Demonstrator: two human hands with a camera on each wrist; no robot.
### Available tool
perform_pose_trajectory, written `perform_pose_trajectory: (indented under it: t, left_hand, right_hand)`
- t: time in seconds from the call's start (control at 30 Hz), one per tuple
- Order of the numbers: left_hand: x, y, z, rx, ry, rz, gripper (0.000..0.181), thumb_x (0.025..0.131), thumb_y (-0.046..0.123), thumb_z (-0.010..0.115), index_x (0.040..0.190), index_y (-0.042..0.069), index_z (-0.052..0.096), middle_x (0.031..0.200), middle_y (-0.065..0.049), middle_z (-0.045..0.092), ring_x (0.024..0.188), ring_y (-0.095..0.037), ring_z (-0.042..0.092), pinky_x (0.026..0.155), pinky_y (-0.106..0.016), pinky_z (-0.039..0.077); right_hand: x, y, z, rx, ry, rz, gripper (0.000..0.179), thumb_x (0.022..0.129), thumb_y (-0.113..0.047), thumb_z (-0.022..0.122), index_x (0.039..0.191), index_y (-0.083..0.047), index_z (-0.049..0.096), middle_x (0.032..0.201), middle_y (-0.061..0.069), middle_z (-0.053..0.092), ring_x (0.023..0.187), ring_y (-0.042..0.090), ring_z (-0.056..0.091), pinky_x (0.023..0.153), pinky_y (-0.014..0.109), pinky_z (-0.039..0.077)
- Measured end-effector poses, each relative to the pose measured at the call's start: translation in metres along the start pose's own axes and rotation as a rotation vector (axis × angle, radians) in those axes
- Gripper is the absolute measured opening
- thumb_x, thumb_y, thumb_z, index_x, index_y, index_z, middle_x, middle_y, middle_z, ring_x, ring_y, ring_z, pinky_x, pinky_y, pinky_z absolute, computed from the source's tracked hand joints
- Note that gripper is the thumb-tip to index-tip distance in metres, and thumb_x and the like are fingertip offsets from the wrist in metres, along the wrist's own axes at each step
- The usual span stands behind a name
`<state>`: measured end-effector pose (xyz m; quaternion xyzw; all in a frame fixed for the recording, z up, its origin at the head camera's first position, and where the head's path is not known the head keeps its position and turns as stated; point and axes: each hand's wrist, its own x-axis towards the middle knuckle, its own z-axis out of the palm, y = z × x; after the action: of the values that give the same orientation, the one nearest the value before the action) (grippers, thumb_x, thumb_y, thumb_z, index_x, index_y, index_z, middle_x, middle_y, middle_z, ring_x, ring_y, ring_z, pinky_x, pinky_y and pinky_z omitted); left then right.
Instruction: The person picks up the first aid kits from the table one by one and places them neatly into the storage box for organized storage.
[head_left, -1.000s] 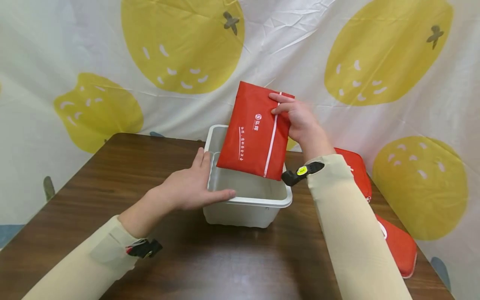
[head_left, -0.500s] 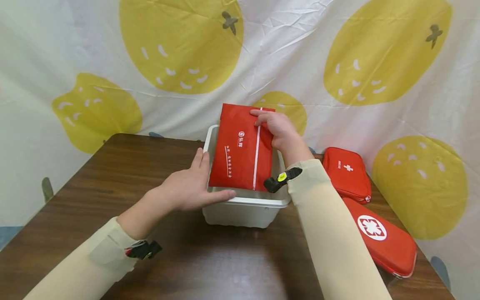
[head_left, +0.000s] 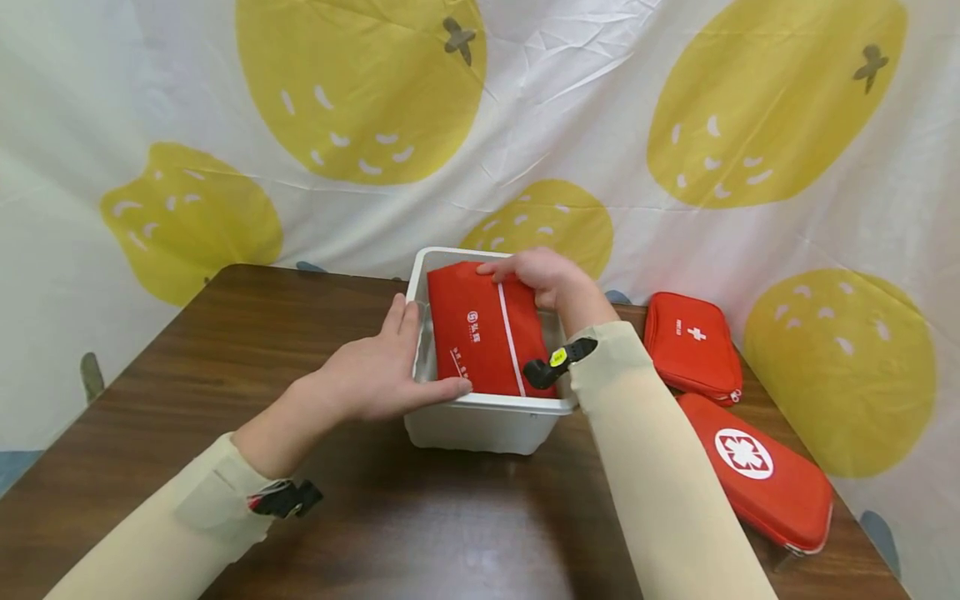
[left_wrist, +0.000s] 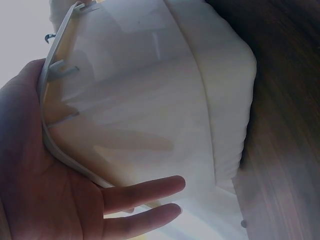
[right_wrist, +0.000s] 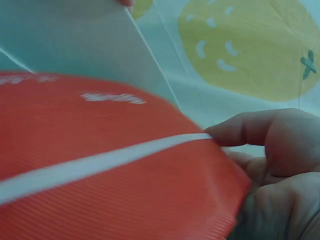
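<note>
A flat red fabric pouch (head_left: 480, 325) with a white stripe and white lettering sits tilted, mostly inside a pale grey plastic bin (head_left: 480, 429). My right hand (head_left: 551, 279) pinches its far edge; the right wrist view shows fingers (right_wrist: 240, 129) at the end of the stripe on the pouch (right_wrist: 100, 200). My left hand (head_left: 367, 375) rests against the bin's near left corner, thumb along the front rim. In the left wrist view, two straight fingers (left_wrist: 145, 194) of this hand reach along the outside of the bin (left_wrist: 140, 90). The pouch's lower end is hidden inside the bin.
On the right side of the brown wooden table (head_left: 247, 358) lie a red first-aid pouch (head_left: 690, 346) with a white cross and a red hard case (head_left: 787, 483) with a round white emblem. A lemon-print cloth (head_left: 570, 100) hangs behind the table.
My right hand has brought the red pouch down and leftward, from above the bin to mostly inside it. My left hand has stayed at the bin's corner.
</note>
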<state>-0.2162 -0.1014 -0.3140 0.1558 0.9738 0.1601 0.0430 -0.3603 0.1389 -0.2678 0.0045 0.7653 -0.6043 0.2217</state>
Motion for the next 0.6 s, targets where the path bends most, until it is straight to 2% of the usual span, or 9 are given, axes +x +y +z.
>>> perform_pose_trajectory:
  t: [0.13, 0.27, 0.4, 0.6]
  left_hand:
    - [0.0000, 0.0007, 0.0003, -0.003, -0.001, -0.004, 0.132, 0.090, 0.087, 0.056, 0.175, -0.002, 0.007, 0.184, -0.025, 0.004, 0.122, -0.044, 0.071, 0.089, -0.052, 0.064]
    - [0.0004, 0.0002, 0.0011, -0.007, 0.002, -0.008, 0.132, 0.090, 0.086, 0.057, 0.175, -0.001, 0.007, 0.184, -0.024, 0.004, 0.121, -0.043, 0.071, 0.088, -0.051, 0.063]
    - [0.0001, -0.0002, 0.0010, -0.011, 0.004, -0.007, 0.133, 0.089, 0.087, 0.057, 0.175, -0.001, 0.007, 0.184, -0.024, 0.004, 0.120, -0.043, 0.071, 0.087, -0.051, 0.063]
    - [-0.0007, -0.0011, 0.0012, -0.002, 0.009, -0.001, 0.134, 0.090, 0.089, 0.055, 0.175, -0.002, 0.006, 0.184, -0.025, 0.003, 0.121, -0.045, 0.071, 0.089, -0.053, 0.062]
  right_hand:
    - [0.0023, 0.0020, 0.0011, -0.058, -0.061, 0.043, 0.040, 0.106, 0.000, 0.049, 0.141, 0.003, 0.067, 0.113, 0.011, 0.072, 0.093, 0.024, 0.075, 0.079, 0.039, 0.066]
    - [0.0057, 0.0041, 0.0017, -0.055, -0.071, 0.067, 0.035, 0.103, 0.004, 0.042, 0.131, 0.010, 0.062, 0.108, 0.012, 0.070, 0.092, 0.023, 0.073, 0.077, 0.036, 0.066]
    - [0.0078, 0.0060, 0.0017, -0.048, -0.084, 0.073, 0.027, 0.106, 0.004, 0.041, 0.126, 0.013, 0.057, 0.104, 0.013, 0.070, 0.092, 0.022, 0.072, 0.076, 0.034, 0.065]
    - [0.0063, 0.0077, 0.0030, -0.079, -0.191, 0.072, 0.030, 0.108, -0.001, 0.042, 0.133, 0.014, 0.050, 0.112, 0.015, 0.068, 0.098, 0.024, 0.072, 0.084, 0.037, 0.065]
